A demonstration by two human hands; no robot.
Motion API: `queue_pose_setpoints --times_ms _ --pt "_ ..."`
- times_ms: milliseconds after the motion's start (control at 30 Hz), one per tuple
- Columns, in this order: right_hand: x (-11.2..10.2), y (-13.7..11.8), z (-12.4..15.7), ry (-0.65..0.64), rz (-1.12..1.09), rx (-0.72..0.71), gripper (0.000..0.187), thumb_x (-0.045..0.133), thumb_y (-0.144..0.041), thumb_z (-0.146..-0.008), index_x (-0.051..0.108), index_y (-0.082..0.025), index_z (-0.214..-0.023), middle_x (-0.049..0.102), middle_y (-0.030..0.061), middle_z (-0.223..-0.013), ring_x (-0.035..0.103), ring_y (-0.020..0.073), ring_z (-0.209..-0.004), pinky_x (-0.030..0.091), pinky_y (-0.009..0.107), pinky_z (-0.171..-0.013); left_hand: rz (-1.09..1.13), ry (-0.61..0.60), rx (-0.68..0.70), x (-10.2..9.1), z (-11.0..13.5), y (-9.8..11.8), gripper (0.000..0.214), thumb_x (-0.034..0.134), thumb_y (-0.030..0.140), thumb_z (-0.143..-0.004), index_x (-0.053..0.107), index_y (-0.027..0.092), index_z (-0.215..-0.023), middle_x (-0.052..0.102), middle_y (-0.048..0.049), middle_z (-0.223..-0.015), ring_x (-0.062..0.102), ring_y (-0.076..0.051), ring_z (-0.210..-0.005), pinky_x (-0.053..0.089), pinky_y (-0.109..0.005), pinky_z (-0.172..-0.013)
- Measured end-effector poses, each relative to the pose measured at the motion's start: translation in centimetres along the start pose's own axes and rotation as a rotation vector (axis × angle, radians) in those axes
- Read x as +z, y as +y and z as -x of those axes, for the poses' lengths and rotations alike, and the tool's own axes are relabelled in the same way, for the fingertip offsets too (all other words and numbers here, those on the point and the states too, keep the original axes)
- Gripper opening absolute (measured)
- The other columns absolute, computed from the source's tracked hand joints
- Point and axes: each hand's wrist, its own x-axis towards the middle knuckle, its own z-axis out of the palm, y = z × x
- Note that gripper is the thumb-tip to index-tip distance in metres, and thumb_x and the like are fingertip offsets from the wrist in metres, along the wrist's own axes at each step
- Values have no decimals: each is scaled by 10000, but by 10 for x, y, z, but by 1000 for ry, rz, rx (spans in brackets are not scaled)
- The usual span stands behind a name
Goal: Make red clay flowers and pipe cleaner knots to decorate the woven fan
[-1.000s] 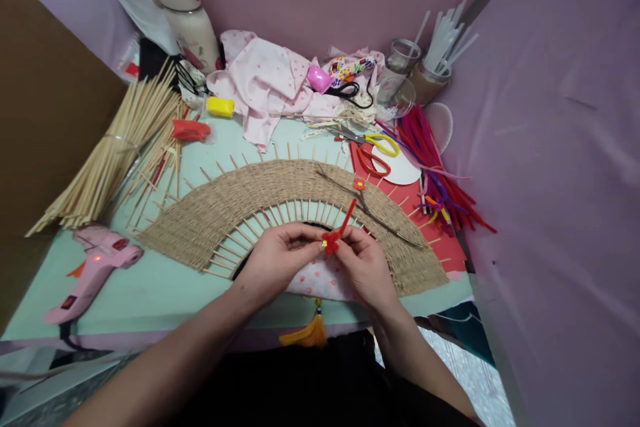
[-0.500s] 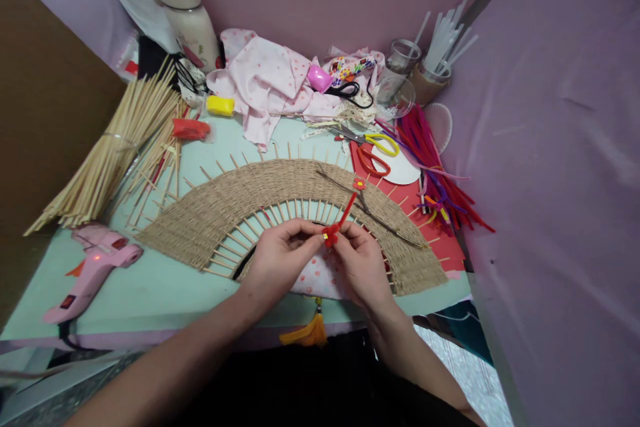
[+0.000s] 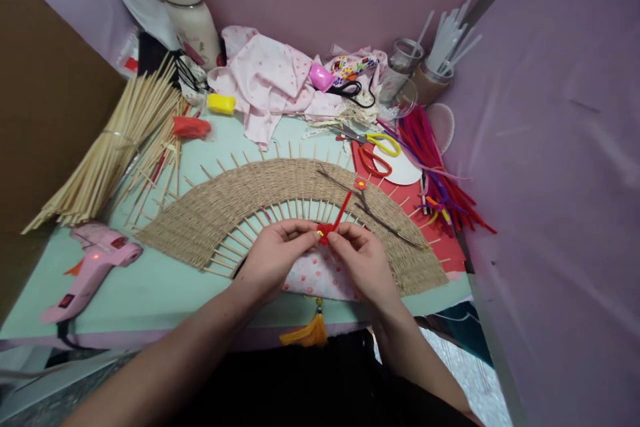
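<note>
A red pipe cleaner [image 3: 342, 211], bent into a small flower shape at its lower end, is pinched between my two hands. My left hand [image 3: 280, 250] grips the flower's left side with thumb and forefinger, where a bit of yellow shows. On the other side, my right hand [image 3: 361, 257] pinches it, and a straight red length sticks up. Beneath both hands lies a woven fan [image 3: 215, 213] with thin wooden ribs, partly hidden by them. A brown twig [image 3: 385, 221] and a small red flower [image 3: 361, 184] with a yellow centre rest on the fan's right part.
A pink glue gun [image 3: 93, 273] with a lit light lies at left, below bundled wooden sticks [image 3: 110, 147]. Scissors [image 3: 376, 161], pipe cleaners [image 3: 425, 140] and red card [image 3: 450, 240] are at right. Pink cloth [image 3: 270, 73] and a bottle [image 3: 187, 20] stand behind. An orange tassel [image 3: 311, 331] hangs in front.
My fingers have shifted slightly on the red pipe cleaner, and its flower end has turned and moved a little left. The other things stay in place.
</note>
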Motion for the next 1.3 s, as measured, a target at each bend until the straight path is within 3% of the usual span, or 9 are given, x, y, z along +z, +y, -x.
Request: queue_pose_setpoints --times_ms 167,300,467,833,1067,1300 --pt "-2 5 -1 -23 -26 51 203 700 -373 -755 651 -179 -723 599 -28 -620 479 93 -541 371 224 -528 67 -60 -86 1 1 5 151 808 220 -612 733 138 -714 676 -7 -651 574 -84 -613 455 -222 -650" --pt "-1 6 -3 -54 -136 108 218 699 -366 -754 619 -175 -684 514 -58 -512 405 68 -453 308 213 -468 134 -78 -154 1 3 8 197 850 224 -567 734 141 -704 677 -8 -658 586 -87 -635 483 -233 -690" --pt "0 6 -4 -41 -154 112 218 692 -359 -746 608 -174 -666 520 -56 -511 405 61 -443 306 204 -456 101 -123 -131 -4 1 6 246 864 275 -582 756 142 -758 700 -28 -697 602 -96 -660 494 -239 -709" --pt "1 2 -3 -43 -120 141 241 723 -382 -709 618 -167 -676 511 -61 -522 374 55 -446 276 199 -447 20 -160 -117 -10 -6 10 206 864 273 -553 767 150 -688 737 -55 -733 610 -111 -665 480 -242 -691" --pt "0 7 -5 19 -75 76 244 713 -398 -717 618 -177 -678 556 -39 -578 422 81 -502 336 212 -490 -173 -82 38 -6 0 11 146 785 280 -656 770 174 -755 765 -60 -840 657 -166 -787 500 -290 -786" --pt "12 5 0 158 -58 -35 185 682 -357 -734 597 -197 -696 597 -21 -662 511 120 -602 422 248 -587 -159 27 175 4 2 2 247 836 267 -578 688 173 -751 717 -14 -745 662 -171 -752 534 -308 -768"
